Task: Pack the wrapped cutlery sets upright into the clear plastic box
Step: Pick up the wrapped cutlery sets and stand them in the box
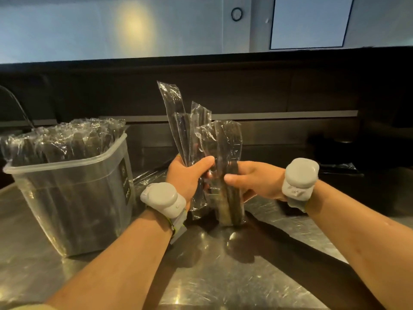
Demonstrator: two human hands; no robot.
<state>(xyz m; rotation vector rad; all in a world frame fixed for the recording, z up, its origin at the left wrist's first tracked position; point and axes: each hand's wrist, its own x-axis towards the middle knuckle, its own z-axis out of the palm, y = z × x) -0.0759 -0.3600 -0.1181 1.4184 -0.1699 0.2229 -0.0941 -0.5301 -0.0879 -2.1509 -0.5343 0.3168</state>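
hands (223,177) gripping cutlery sets (201,142) (contents indistinct)

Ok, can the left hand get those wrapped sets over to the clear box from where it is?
Probably yes. The left hand grips wrapped cutlery sets upright beside the clear plastic box, with nothing between them. But the box already looks crammed, and the right hand also holds the bundle.
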